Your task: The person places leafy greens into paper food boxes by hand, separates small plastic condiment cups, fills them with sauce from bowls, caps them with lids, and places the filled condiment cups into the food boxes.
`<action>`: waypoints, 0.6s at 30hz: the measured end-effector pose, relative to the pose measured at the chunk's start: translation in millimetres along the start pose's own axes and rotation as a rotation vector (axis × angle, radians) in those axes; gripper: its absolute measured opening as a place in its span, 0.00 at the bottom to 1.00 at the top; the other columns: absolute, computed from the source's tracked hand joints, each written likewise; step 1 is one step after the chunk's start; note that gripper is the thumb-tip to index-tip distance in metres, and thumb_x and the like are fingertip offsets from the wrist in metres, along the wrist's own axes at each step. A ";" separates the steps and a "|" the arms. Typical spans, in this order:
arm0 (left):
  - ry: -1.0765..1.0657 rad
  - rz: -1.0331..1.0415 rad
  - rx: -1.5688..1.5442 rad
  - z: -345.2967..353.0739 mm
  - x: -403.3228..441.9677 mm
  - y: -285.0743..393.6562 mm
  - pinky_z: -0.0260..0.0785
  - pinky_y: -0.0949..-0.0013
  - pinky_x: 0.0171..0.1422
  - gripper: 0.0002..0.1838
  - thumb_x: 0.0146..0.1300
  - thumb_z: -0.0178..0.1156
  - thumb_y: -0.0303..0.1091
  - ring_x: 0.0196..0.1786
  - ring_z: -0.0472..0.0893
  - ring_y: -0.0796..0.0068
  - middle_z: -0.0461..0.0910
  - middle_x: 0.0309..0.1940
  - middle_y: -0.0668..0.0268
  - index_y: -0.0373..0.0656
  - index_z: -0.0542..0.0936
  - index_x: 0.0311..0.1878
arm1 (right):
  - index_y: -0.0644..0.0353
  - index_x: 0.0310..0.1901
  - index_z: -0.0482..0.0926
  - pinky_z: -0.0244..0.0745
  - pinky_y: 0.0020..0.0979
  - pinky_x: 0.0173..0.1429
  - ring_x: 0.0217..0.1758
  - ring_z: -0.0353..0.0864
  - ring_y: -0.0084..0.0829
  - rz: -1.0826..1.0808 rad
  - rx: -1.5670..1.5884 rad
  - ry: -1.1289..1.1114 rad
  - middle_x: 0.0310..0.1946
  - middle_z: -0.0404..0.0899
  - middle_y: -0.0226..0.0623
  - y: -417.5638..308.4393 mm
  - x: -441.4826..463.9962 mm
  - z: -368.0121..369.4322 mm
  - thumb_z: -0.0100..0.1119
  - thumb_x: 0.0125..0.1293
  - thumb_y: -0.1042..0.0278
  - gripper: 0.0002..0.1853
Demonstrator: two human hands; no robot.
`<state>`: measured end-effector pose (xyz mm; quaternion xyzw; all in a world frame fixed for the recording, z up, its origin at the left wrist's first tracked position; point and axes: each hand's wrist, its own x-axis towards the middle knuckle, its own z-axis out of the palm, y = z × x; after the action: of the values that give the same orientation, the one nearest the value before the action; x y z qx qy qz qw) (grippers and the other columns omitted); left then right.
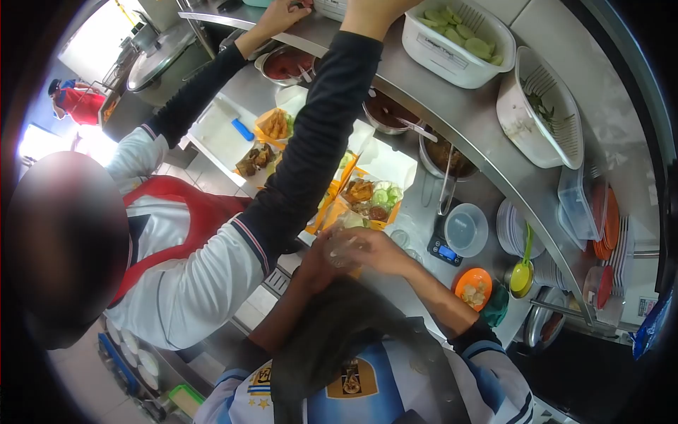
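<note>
Close to my chest, a small clear plastic cup (342, 254) is held between my two hands, partly smeared by motion. My left hand (318, 263) wraps it from the left, while my right hand (378, 251) closes on it from the right with bent fingers. Just beyond my hands stands an open food box (385, 218) lined in orange, containing fried pieces, sliced cucumber and a dark sauce. More small clear cups (400, 239) rest on the steel counter by my right wrist. Further left are other open boxes with fried food (274, 126).
A co-worker in a red apron (176, 201) leans in from the left, arms crossing above the boxes to the shelf. Sauce pots (385, 116), a kitchen scale (445, 251), a plastic tub (466, 230) and an orange plate (473, 288) line the counter. White baskets (459, 63) sit on the shelf.
</note>
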<state>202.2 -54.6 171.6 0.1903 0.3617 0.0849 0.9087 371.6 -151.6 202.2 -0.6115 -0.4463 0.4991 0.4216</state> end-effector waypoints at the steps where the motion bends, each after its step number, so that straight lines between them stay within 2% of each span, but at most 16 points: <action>1: -0.114 -0.031 -0.068 6.1 -1.2 0.7 0.76 0.60 0.54 0.24 0.73 0.52 0.44 0.55 0.78 0.68 0.76 0.55 0.63 0.52 0.66 0.69 | 0.62 0.55 0.78 0.75 0.33 0.57 0.53 0.81 0.43 -0.065 0.025 -0.031 0.55 0.78 0.45 9.7 3.0 3.7 0.66 0.59 0.71 0.21; 2: -0.112 -0.043 -0.069 3.6 0.8 -3.1 0.76 0.60 0.54 0.24 0.73 0.52 0.44 0.55 0.78 0.68 0.76 0.55 0.63 0.52 0.66 0.69 | 0.62 0.55 0.78 0.75 0.33 0.57 0.53 0.81 0.43 -0.055 0.031 -0.027 0.55 0.78 0.45 13.6 6.1 8.5 0.66 0.59 0.71 0.21; 4: -0.016 0.077 0.088 -8.5 5.0 -11.9 0.77 0.53 0.54 0.25 0.72 0.55 0.44 0.55 0.80 0.65 0.76 0.56 0.63 0.48 0.68 0.69 | 0.59 0.55 0.81 0.74 0.32 0.58 0.54 0.81 0.39 -0.299 -0.395 0.053 0.53 0.80 0.41 18.7 14.2 14.9 0.67 0.60 0.71 0.19; 5: -0.009 0.060 0.094 -13.3 1.4 -15.6 0.77 0.53 0.54 0.25 0.72 0.55 0.44 0.55 0.80 0.65 0.76 0.56 0.63 0.48 0.68 0.69 | 0.59 0.55 0.81 0.74 0.32 0.58 0.54 0.81 0.39 -0.287 -0.381 0.060 0.53 0.80 0.41 12.5 11.5 13.0 0.67 0.60 0.71 0.19; 7: 0.041 0.106 0.172 -21.0 -2.3 -13.9 0.74 0.63 0.50 0.25 0.71 0.55 0.43 0.53 0.77 0.69 0.75 0.58 0.64 0.45 0.68 0.68 | 0.59 0.52 0.82 0.77 0.34 0.55 0.55 0.82 0.40 -0.098 -0.408 -0.162 0.51 0.82 0.45 -12.2 20.2 -6.6 0.64 0.62 0.67 0.16; 8: 0.008 0.135 0.156 -24.6 -3.8 -12.4 0.74 0.65 0.47 0.23 0.71 0.56 0.42 0.50 0.78 0.69 0.77 0.56 0.63 0.43 0.70 0.65 | 0.56 0.50 0.83 0.77 0.34 0.54 0.52 0.83 0.37 0.041 -0.496 -0.226 0.48 0.83 0.44 -11.8 36.6 -24.5 0.64 0.62 0.67 0.14; 9: 0.052 0.130 0.145 -28.1 -9.8 -11.8 0.74 0.65 0.44 0.19 0.71 0.56 0.42 0.44 0.80 0.68 0.78 0.51 0.63 0.42 0.72 0.59 | 0.58 0.47 0.84 0.77 0.33 0.53 0.49 0.84 0.35 -0.117 -0.515 -0.060 0.47 0.83 0.43 41.6 64.3 -44.9 0.63 0.63 0.69 0.11; 10: 0.067 0.151 0.195 -32.9 -12.8 -11.9 0.74 0.66 0.42 0.18 0.72 0.55 0.43 0.41 0.81 0.69 0.79 0.47 0.63 0.42 0.73 0.57 | 0.59 0.46 0.83 0.77 0.33 0.52 0.50 0.84 0.38 -0.107 -0.485 0.194 0.46 0.83 0.44 29.9 75.7 -68.4 0.62 0.63 0.73 0.10; 11: 0.077 0.163 0.245 -37.5 -13.1 -14.5 0.74 0.67 0.40 0.17 0.72 0.55 0.44 0.38 0.81 0.69 0.79 0.44 0.62 0.41 0.74 0.54 | 0.61 0.46 0.82 0.77 0.36 0.54 0.49 0.83 0.42 -0.246 -0.766 0.472 0.46 0.82 0.44 14.7 84.6 -97.5 0.59 0.64 0.73 0.10; 12: 0.069 0.167 0.241 -44.0 -11.5 -19.2 0.74 0.67 0.40 0.17 0.72 0.55 0.44 0.38 0.81 0.69 0.79 0.44 0.62 0.41 0.74 0.54 | 0.59 0.50 0.80 0.76 0.43 0.54 0.52 0.80 0.48 -0.315 -0.871 0.605 0.45 0.81 0.46 17.3 102.1 -132.2 0.53 0.67 0.67 0.13; 13: 0.040 0.162 0.231 -51.9 -8.9 -24.2 0.74 0.69 0.38 0.17 0.73 0.54 0.46 0.36 0.81 0.70 0.79 0.41 0.62 0.41 0.74 0.52 | 0.58 0.56 0.77 0.76 0.45 0.56 0.55 0.79 0.51 -0.213 -0.916 0.681 0.52 0.80 0.47 36.8 117.4 -154.0 0.47 0.71 0.62 0.17; 14: 0.009 0.154 0.223 -56.3 -6.1 -26.7 0.74 0.71 0.36 0.18 0.74 0.53 0.48 0.34 0.81 0.71 0.79 0.38 0.62 0.40 0.75 0.49 | 0.57 0.62 0.73 0.72 0.46 0.63 0.62 0.75 0.51 0.281 -0.927 0.545 0.63 0.73 0.48 24.4 136.2 -178.8 0.40 0.74 0.55 0.23; 15: -0.007 0.146 0.224 -56.6 -5.0 -25.7 0.74 0.71 0.36 0.18 0.74 0.53 0.48 0.34 0.81 0.71 0.79 0.38 0.62 0.40 0.75 0.49 | 0.57 0.62 0.73 0.72 0.46 0.63 0.62 0.75 0.51 0.292 -0.934 0.557 0.63 0.73 0.48 24.5 140.7 -187.1 0.40 0.74 0.55 0.23; 17: -0.115 0.081 0.287 -57.9 -5.3 -21.4 0.75 0.72 0.43 0.17 0.77 0.47 0.44 0.39 0.81 0.76 0.79 0.39 0.63 0.40 0.77 0.50 | 0.64 0.57 0.74 0.69 0.49 0.65 0.63 0.71 0.55 0.221 -0.886 0.730 0.61 0.72 0.50 35.2 153.7 -191.2 0.43 0.72 0.60 0.20; 18: -0.120 0.078 0.293 -54.7 -5.9 -19.8 0.75 0.72 0.43 0.17 0.77 0.47 0.44 0.39 0.81 0.76 0.79 0.39 0.63 0.40 0.77 0.50 | 0.64 0.50 0.78 0.71 0.49 0.61 0.59 0.75 0.55 0.105 -0.938 0.809 0.56 0.76 0.53 67.4 170.0 -201.2 0.41 0.73 0.59 0.19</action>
<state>160.6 -58.8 130.8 0.3397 0.3078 0.0550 0.8871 596.2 -18.0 127.1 -0.8936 -0.3920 -0.0012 0.2187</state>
